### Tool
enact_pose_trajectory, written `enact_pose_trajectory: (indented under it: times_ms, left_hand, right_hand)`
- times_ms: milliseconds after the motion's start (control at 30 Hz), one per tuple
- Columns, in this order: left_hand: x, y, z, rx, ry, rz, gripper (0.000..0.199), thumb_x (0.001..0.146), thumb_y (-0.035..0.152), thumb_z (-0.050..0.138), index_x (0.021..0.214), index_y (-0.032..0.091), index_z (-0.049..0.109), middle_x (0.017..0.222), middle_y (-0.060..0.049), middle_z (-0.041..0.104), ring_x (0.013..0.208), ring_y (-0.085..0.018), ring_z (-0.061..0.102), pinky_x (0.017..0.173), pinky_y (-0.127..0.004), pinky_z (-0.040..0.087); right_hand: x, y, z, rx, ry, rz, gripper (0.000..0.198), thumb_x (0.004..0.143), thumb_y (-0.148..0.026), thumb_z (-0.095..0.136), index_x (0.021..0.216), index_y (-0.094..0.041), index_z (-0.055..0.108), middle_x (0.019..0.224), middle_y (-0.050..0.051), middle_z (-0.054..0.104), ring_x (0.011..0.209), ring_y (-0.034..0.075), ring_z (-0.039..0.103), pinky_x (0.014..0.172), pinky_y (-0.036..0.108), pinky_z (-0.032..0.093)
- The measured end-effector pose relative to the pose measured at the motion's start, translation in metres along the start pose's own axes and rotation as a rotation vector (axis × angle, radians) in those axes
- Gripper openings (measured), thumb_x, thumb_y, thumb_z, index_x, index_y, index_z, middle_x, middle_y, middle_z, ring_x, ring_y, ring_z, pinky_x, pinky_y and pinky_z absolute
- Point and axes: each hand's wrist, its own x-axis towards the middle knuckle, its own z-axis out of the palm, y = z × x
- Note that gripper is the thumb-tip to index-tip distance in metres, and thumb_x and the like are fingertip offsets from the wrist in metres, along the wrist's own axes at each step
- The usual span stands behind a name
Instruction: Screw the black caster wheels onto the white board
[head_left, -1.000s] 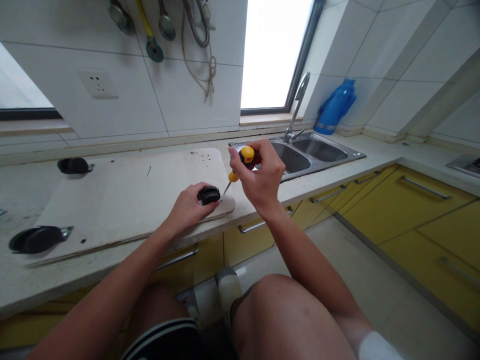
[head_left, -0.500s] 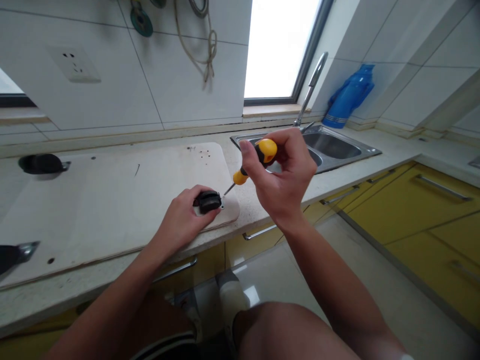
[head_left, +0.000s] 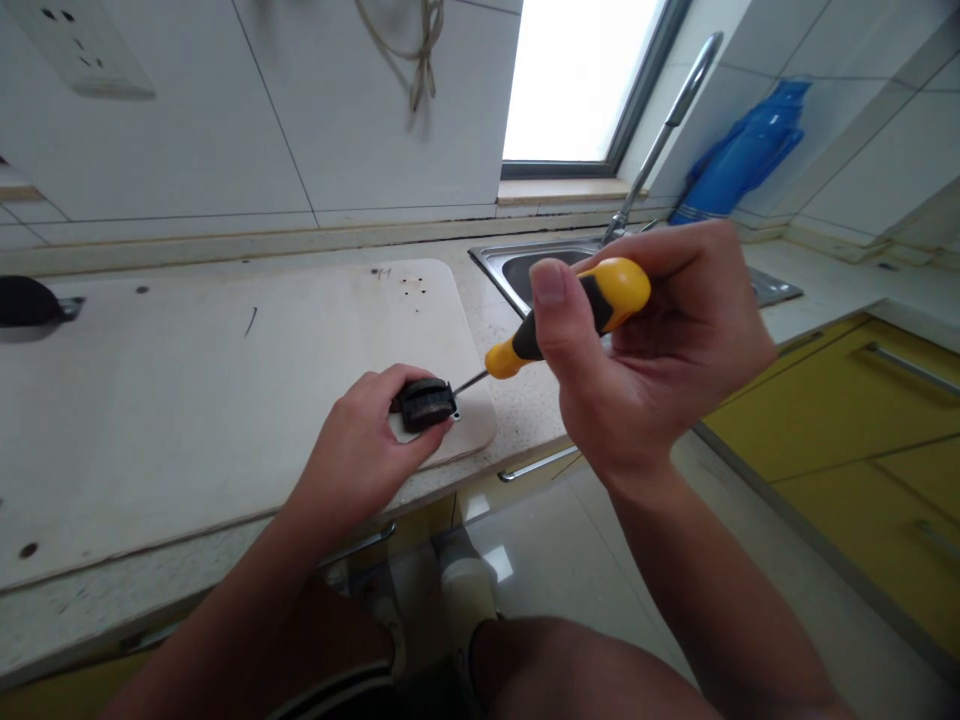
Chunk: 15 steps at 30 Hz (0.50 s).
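Note:
My left hand (head_left: 365, 432) is closed around a black caster wheel (head_left: 429, 404) at the near right corner of a pale board (head_left: 330, 330). In my right hand (head_left: 652, 370) is a yellow and black screwdriver (head_left: 555, 318), its handle between thumb and fingers. The shaft slants down to the left and its tip ends at the edge of the caster, where the exact contact is hidden. A small hole shows in the board beside the wheel. Several small holes mark the board's far right corner, and another black caster (head_left: 34, 302) is at its far left.
The board lies on a speckled countertop (head_left: 525, 400) above yellow cabinets (head_left: 840, 390). Behind my right hand are a steel sink (head_left: 517, 275) and a tall tap (head_left: 667, 130). A blue thermos flask (head_left: 742, 160) leans by the wall. A tied cord (head_left: 424, 60) hangs on the tiles.
My right hand and the screwdriver have come closer to the camera and right, with the shaft lying flatter. My left hand keeps its hold on the caster wheel. The view has tilted down.

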Motion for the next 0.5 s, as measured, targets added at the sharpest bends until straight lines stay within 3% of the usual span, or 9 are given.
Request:
enact_pose_trajectory:
  times_ms: [100, 233, 400, 500]
  left_hand:
    - [0.000, 0.000, 0.001, 0.003, 0.009, 0.009, 0.027, 0.089, 0.042, 0.085, 0.113, 0.031, 0.077, 0.111, -0.003, 0.083, 0.102, -0.031, 0.077, 0.094, -0.044, 0.059]
    - [0.001, -0.001, 0.002, -0.013, 0.012, 0.011, 0.028, 0.089, 0.038, 0.086, 0.114, 0.030, 0.078, 0.111, -0.003, 0.083, 0.104, -0.031, 0.077, 0.095, -0.045, 0.059]
    - [0.001, -0.001, 0.002, -0.045, 0.002, 0.011, 0.025, 0.090, 0.033, 0.084, 0.114, 0.029, 0.077, 0.111, -0.003, 0.082, 0.103, -0.030, 0.075, 0.093, -0.044, 0.058]
    - [0.002, -0.001, 0.003, -0.056, 0.005, 0.013, 0.024, 0.089, 0.028, 0.085, 0.111, 0.028, 0.077, 0.109, -0.003, 0.081, 0.103, -0.029, 0.075, 0.092, -0.043, 0.057]
  right_hand:
    - [-0.001, -0.001, 0.000, 0.013, -0.018, 0.027, 0.024, 0.100, -0.028, 0.087, 0.089, -0.025, 0.066, 0.083, -0.004, 0.057, 0.064, 0.009, 0.054, 0.054, 0.028, 0.050]
    - [-0.002, -0.007, 0.001, -0.048, -0.063, 0.099, 0.027, 0.106, -0.047, 0.082, 0.096, -0.028, 0.066, 0.084, -0.003, 0.060, 0.070, 0.012, 0.062, 0.062, 0.032, 0.060]
    - [-0.003, -0.020, 0.000, -0.125, -0.152, -0.088, 0.021, 0.100, -0.033, 0.086, 0.091, -0.028, 0.067, 0.080, -0.003, 0.065, 0.069, 0.015, 0.059, 0.064, 0.036, 0.057]
    - [-0.002, -0.025, 0.001, -0.222, -0.230, -0.149, 0.019, 0.105, -0.033, 0.081, 0.091, -0.028, 0.068, 0.080, -0.001, 0.069, 0.067, 0.017, 0.057, 0.064, 0.038, 0.053]
